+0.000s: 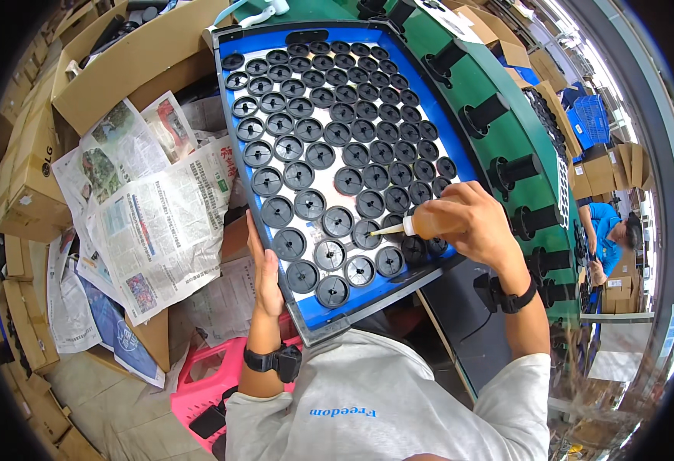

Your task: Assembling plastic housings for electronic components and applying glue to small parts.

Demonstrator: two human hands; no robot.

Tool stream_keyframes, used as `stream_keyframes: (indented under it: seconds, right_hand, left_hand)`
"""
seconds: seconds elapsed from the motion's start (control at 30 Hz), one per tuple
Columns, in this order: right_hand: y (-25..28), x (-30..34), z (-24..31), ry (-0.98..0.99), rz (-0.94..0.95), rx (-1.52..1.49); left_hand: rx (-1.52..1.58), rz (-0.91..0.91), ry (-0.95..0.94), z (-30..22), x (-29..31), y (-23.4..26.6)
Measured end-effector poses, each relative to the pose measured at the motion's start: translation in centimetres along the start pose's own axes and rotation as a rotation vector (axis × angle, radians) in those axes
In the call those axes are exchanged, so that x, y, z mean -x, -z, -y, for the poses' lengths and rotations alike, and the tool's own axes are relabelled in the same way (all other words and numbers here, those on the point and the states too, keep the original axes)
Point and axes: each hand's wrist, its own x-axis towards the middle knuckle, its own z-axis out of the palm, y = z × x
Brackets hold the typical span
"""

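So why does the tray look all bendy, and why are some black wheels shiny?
Head view: the fisheye lens curves the blue tray's straight edges toward the rim, and the corners go black; overhead light glints on the nearest black discs; the window strip at right is washed out.

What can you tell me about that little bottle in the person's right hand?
The bottle is small, looks like soft plastic and holds an amber liquid. It has a white collar and a long, thin, pale nozzle. It lies almost level, nozzle pointing to the person's left, with the tip at or just above the middle of one black disc near the front of the blue tray; contact cannot be told. The right hand wraps around its body and hides most of it.
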Motion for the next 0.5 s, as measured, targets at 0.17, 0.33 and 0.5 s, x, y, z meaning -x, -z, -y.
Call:
stream_keyframes:
  seconds: [0.17, 0.33, 0.5]
  right_hand:
    - [2.0, 0.2, 0.4, 0.021, -0.088, -0.363]
    - [7.9, 2.5, 0.6, 0.003, -0.538, -0.53]
    - [3.3, 1.2, 0.2, -0.004, -0.083, -0.123]
  left_hand:
    - [0.064, -0.048, 0.167, 2.1, 0.6, 3.2]
    - [0.019, -0.041, 0.081, 0.9, 0.5, 1.3]
    - [-0.037, -0.009, -0.002, 0.1, -0.1, -0.1]
